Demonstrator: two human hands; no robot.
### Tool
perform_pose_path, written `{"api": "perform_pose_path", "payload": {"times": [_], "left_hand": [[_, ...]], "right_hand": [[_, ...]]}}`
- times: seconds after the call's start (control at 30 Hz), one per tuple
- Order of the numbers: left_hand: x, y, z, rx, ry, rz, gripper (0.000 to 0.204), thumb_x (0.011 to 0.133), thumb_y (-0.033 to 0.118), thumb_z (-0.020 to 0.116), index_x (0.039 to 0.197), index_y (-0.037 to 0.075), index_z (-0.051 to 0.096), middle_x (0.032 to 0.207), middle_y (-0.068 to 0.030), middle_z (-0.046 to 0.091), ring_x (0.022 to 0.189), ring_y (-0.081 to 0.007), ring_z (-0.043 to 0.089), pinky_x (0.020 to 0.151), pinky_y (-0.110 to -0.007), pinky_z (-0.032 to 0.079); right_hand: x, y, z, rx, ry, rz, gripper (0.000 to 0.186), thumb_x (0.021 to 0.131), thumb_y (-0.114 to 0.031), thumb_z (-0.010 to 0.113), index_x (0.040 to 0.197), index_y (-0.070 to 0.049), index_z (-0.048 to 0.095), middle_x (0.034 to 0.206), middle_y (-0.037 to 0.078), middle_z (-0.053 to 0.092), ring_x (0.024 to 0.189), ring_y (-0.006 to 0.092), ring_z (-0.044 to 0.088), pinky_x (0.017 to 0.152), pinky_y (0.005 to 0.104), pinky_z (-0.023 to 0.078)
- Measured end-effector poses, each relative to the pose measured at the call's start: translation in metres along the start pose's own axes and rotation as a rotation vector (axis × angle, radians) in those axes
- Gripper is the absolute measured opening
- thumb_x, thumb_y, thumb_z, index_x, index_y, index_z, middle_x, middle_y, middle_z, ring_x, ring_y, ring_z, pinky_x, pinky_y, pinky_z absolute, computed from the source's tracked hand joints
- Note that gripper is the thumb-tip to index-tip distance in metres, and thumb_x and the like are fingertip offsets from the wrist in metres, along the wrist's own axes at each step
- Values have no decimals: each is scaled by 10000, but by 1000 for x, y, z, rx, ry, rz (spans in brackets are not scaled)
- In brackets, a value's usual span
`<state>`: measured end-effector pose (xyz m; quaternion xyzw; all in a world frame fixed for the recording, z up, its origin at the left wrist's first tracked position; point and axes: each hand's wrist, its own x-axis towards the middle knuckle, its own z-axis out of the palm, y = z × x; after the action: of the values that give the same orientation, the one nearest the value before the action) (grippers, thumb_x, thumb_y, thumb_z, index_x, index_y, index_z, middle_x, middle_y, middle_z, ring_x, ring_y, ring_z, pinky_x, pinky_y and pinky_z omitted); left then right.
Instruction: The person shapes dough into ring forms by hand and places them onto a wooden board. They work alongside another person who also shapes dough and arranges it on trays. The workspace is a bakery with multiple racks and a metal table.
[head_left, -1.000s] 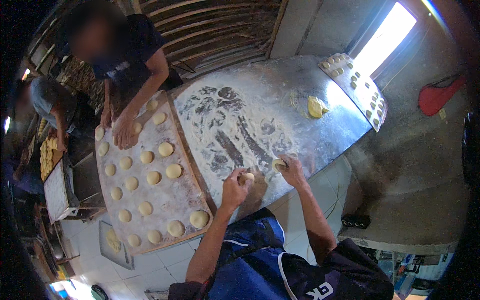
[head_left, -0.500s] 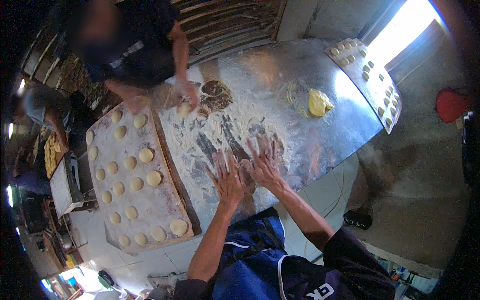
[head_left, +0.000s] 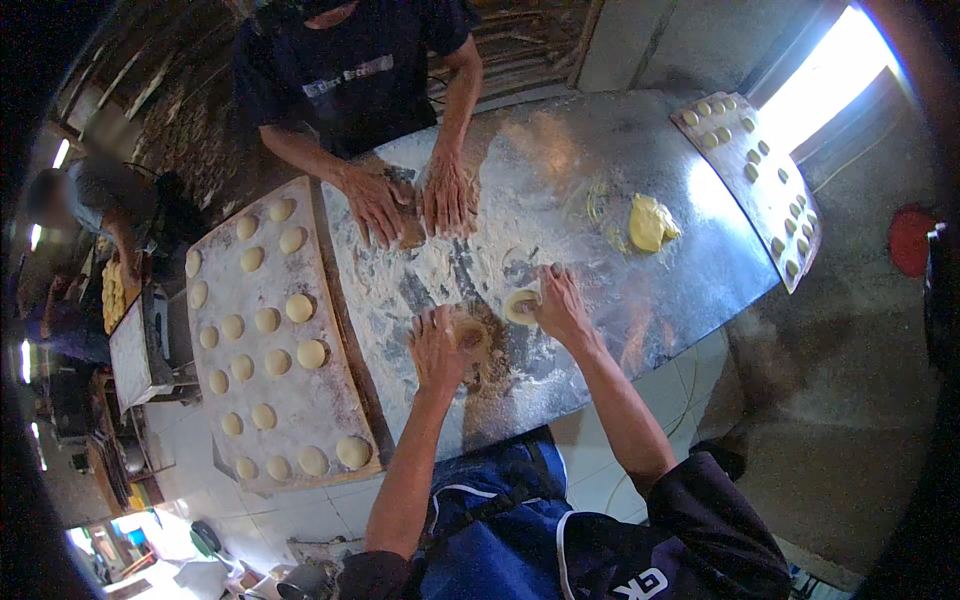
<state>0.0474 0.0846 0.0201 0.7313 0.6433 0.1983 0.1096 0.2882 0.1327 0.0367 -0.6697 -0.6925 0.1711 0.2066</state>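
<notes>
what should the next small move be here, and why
Probably close the right hand gently around the pale dough round: that hand is right at the round's right edge, while the left hand is apart from it, over the floured metal tabletop. Whether the left hand has anything beneath it is unclear.

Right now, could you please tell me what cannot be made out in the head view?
In the head view:
Whatever lies under the left hand: the hand covers it.
The dough piece's right edge: the right hand hides it.
The dark-shirted co-worker: head mostly cut off by the top edge.
</notes>
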Motion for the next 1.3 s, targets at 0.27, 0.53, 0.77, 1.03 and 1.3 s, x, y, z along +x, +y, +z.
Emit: {"api": "perform_pose_path", "payload": {"times": [0.27, 0.53, 0.77, 1.03, 1.3], "left_hand": [[-32, 15, -41, -375, -238, -71, 479, 807, 10, 726, 1270, 25, 602, 1297, -229, 605, 1244, -385, 568, 1031, -482, 466], [-95, -112, -147, -453, 140, -297, 419, 828, -43, 709, 1215, 48, 575, 1094, -161, 702, 986, -284, 713, 849, -374, 566], [-117, -225, -193, -72, 2, -472, 527, 778, 28, 760, 1263, 40, 555, 1258, -198, 611, 1055, -348, 649, 848, -465, 514], [-136, -218, -197, 83, -67, -219, 583, 793, 80, 752, 1341, 84, 555, 1339, -172, 567, 1278, -425, 488, 1053, -528, 413], [-241, -215, -225, 184, 206, -717, 492, 880, 119, 659, 1332, -25, 532, 1307, -252, 552, 1238, -450, 511, 995, -564, 442]], "right_hand": [[-50, -47, -6, 202, -213, -94, 391, 773, -142, 816, 1116, -42, 658, 1140, 188, 684, 1128, 375, 631, 943, 445, 507], [-54, -172, 57, 681, -502, -277, 379, 807, -212, 800, 1116, -47, 654, 960, 183, 729, 905, 326, 725, 800, 392, 554], [-57, -279, 141, 427, -476, -570, 515, 789, -272, 798, 1167, 30, 619, 1105, 241, 652, 1090, 407, 624, 946, 472, 516], [-79, -273, 137, 208, -539, -629, 688, 853, -290, 733, 1387, 46, 457, 1389, 312, 456, 1265, 497, 482, 1056, 553, 443], [-99, -400, 173, 292, -475, -864, 526, 928, -167, 575, 1363, 108, 469, 1322, 316, 535, 1241, 469, 527, 1078, 525, 425]]}}
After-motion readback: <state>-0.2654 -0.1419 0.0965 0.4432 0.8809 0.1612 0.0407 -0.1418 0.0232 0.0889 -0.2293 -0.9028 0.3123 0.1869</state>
